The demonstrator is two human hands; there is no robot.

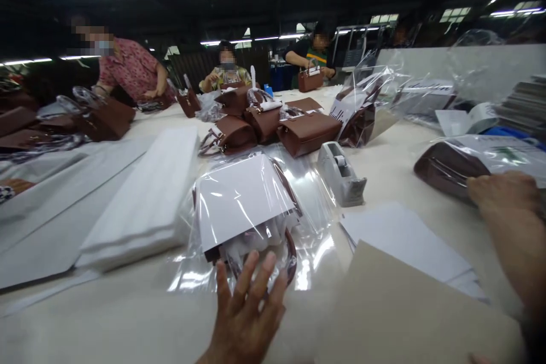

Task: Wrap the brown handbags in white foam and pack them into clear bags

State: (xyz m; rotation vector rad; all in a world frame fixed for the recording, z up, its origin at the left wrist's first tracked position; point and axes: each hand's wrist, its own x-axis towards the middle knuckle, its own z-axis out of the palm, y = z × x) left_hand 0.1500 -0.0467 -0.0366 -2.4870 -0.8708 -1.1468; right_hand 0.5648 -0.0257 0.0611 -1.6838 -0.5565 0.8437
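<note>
My left hand (249,310) is open, its fingers spread at the near end of a clear plastic bag. In that bag lie a brown handbag (291,250) with wrapped handles and a white card (245,196) on top. At the bottom right edge, a sliver of what seems to be my right thumb (478,358) rests on a beige cardboard sheet (418,307); the rest of that hand is out of view. The sheet partly covers loose white papers (409,239). Just beyond them stands a grey tape dispenser (342,176).
At right, another person's hand (507,193) grips a bagged brown handbag (452,168). White foam sheets (140,199) are stacked at left. Several brown handbags (309,131) lie across the middle, with more bagged ones (358,114) behind. Co-workers (132,71) stand across the table.
</note>
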